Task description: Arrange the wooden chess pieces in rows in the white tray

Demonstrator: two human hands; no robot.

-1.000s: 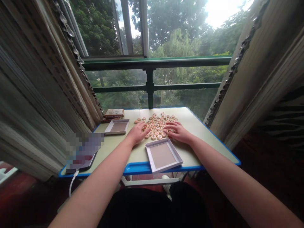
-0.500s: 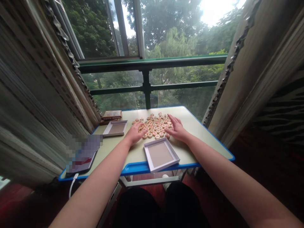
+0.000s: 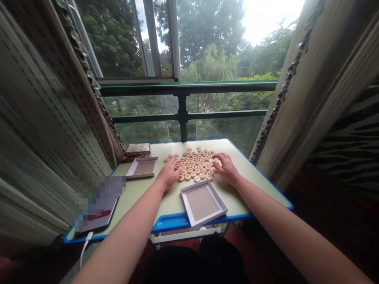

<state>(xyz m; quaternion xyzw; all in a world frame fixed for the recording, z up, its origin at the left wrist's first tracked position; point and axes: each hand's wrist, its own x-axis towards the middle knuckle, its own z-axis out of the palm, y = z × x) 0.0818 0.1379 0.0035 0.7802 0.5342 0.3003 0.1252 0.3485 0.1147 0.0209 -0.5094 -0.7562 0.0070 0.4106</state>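
Several round wooden game discs (image 3: 195, 162) with red and dark characters lie spread flat on a pale table (image 3: 245, 169) with a blue rim. My left hand (image 3: 169, 173) rests flat at the left edge of the discs, fingers stretched out over them. My right hand (image 3: 226, 166) lies flat at the right edge, fingers spread and touching the discs. Neither hand holds anything. An empty shallow white box tray (image 3: 203, 202) sits at the near table edge, just in front of the discs and between my forearms.
A second shallow tray (image 3: 142, 167) lies left of the discs, with a patterned box (image 3: 137, 150) behind it. A tablet (image 3: 97, 207) with a white cable lies at the near left corner. A green railing (image 3: 183, 114) and curtains close in the table's far side and flanks.
My right hand has pulled back slightly to the right edge of the discs. The view has tilted a little; the discs and trays stay in place.
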